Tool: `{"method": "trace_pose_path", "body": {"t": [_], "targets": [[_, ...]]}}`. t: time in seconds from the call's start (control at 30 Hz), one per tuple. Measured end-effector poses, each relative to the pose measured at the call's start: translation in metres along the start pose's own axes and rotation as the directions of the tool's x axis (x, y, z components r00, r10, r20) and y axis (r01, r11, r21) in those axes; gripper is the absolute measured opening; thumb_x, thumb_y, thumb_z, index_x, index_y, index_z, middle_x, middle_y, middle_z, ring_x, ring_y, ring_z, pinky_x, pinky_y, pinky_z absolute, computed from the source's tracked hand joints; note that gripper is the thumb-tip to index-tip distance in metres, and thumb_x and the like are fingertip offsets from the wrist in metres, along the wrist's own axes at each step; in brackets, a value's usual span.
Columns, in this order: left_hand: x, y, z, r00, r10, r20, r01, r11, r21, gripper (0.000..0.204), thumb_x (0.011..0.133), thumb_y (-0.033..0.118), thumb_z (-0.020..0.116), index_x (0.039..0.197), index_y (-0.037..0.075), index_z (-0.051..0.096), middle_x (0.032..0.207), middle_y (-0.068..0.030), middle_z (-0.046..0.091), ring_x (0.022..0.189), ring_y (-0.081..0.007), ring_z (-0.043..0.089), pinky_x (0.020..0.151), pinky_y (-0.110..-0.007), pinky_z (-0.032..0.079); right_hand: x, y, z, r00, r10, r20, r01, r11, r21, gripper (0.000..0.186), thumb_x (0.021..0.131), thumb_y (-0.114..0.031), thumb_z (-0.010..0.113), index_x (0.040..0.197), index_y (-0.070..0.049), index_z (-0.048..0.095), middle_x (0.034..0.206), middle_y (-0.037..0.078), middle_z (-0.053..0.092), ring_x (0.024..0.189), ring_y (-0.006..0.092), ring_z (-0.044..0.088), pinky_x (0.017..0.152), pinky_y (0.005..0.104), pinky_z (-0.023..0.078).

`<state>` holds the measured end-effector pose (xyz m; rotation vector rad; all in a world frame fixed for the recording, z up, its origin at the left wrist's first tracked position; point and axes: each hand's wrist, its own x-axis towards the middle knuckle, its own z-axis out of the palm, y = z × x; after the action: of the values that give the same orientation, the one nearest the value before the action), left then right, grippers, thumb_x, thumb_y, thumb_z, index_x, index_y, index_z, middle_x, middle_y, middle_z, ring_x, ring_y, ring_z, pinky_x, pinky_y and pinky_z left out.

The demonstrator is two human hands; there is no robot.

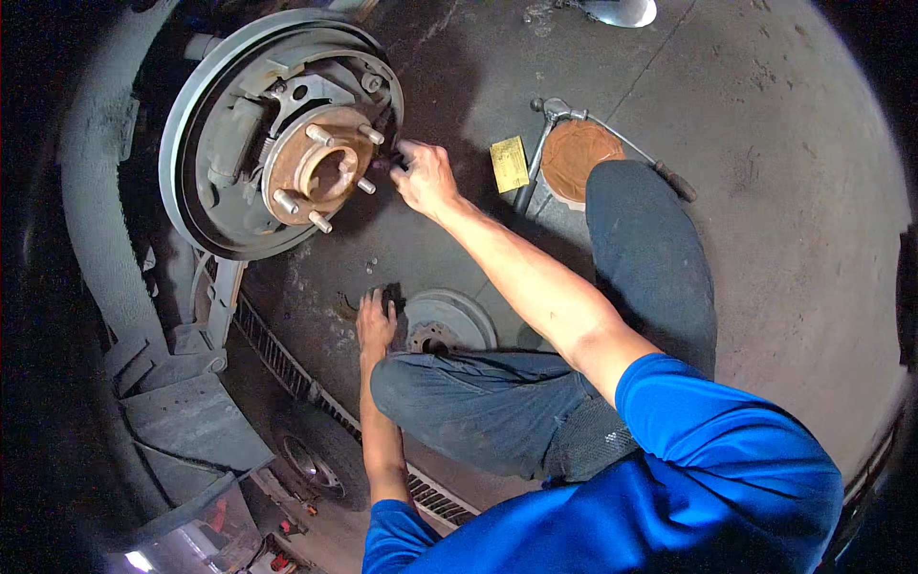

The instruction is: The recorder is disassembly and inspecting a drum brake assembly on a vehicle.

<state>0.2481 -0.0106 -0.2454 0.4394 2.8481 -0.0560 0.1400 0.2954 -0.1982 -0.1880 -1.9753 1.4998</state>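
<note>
Your clothing: a blue shirt and dark trousers; your legs are bent.
Right hand: your right hand is raised at the right edge of the hub; its fingers are curled, and you cannot tell whether they grip the small dark shape at their tips.
Hub: the rusty hub stands in front of you on the left, studs pointing outward, mounted on the round backing plate.
Left hand: your left hand is low, near the floor; its fingers are extended and slightly apart, and any grip or contact is unclear.
Brake drum: the grey brake drum lies on the floor just right of your left hand.
Tools: a long-handled tool lies beside a round brown-topped container, beyond your right knee.
Card: a yellow card lies left of the container.
Background: a tyre lies at lower left, beside the floor grate.
</note>
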Motion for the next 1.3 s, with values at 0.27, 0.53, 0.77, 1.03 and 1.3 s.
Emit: {"method": "trace_pose_path", "body": {"t": [0.27, 0.53, 0.77, 1.03, 1.3], "targets": [[0.003, 0.015, 0.003, 0.994, -0.016, 0.109, 0.013, 1.000, 0.028, 0.047, 0.089, 0.029, 0.055, 0.125, -0.001, 0.049, 0.127, -0.0288, 0.048, 0.120, -0.0455, 0.043, 0.099, -0.049, 0.039, 0.001, -0.001, -0.008, 0.976, 0.155, 0.153, -0.141, 0.985, -0.100, 0.028, 0.070, -0.012, 0.067, 0.092, 0.004, 0.064, 0.090, 0.025, 0.064, 0.090, 0.0389, 0.062, 0.082, 0.0432, 0.050], [0.010, 0.029, 0.005, 0.994, 0.092, 0.051, -0.092, 0.996, -0.014, 0.050, 0.090, 0.029, 0.056, 0.127, -0.002, 0.046, 0.128, -0.0270, 0.046, 0.119, -0.0424, 0.043, 0.099, -0.046, 0.038, 0.002, 0.000, -0.012, 0.989, 0.145, 0.030, -0.143, 0.989, -0.039, 0.023, 0.064, -0.013, 0.065, 0.081, 0.003, 0.063, 0.085, 0.020, 0.063, 0.085, 0.0381, 0.062, 0.078, 0.0453, 0.050], [0.012, 0.038, -0.005, 0.988, 0.118, 0.098, -0.120, 0.993, 0.015, 0.046, 0.088, 0.026, 0.055, 0.122, -0.004, 0.049, 0.122, -0.0296, 0.050, 0.115, -0.0434, 0.047, 0.096, -0.046, 0.041, -0.004, -0.001, -0.005, 0.980, 0.186, 0.075, -0.184, 0.982, -0.031, 0.023, 0.067, -0.015, 0.070, 0.082, 0.001, 0.065, 0.082, 0.021, 0.065, 0.079, 0.0371, 0.064, 0.071, 0.0431, 0.051], [0.011, 0.035, -0.003, 0.989, 0.089, 0.117, -0.089, 0.996, 0.000, 0.049, 0.089, 0.030, 0.056, 0.125, -0.002, 0.047, 0.127, -0.0276, 0.047, 0.120, -0.0427, 0.042, 0.100, -0.045, 0.037, 0.001, 0.007, -0.006, 0.974, 0.123, 0.193, -0.110, 0.991, -0.076, 0.019, 0.071, -0.015, 0.068, 0.079, 0.002, 0.063, 0.072, 0.019, 0.064, 0.073, 0.0373, 0.063, 0.071, 0.0442, 0.050], [0.020, 0.025, -0.020, 0.981, 0.087, 0.172, -0.099, 0.993, 0.066, 0.049, 0.089, 0.030, 0.056, 0.126, -0.002, 0.048, 0.128, -0.0288, 0.047, 0.123, -0.0422, 0.042, 0.103, -0.044, 0.036, -0.013, -0.020, 0.006, 0.945, 0.289, 0.151, -0.294, 0.956, 0.010, 0.032, 0.071, -0.023, 0.068, 0.080, 0.007, 0.061, 0.081, 0.026, 0.062, 0.078, 0.0392, 0.063, 0.072, 0.0445, 0.051]]}}
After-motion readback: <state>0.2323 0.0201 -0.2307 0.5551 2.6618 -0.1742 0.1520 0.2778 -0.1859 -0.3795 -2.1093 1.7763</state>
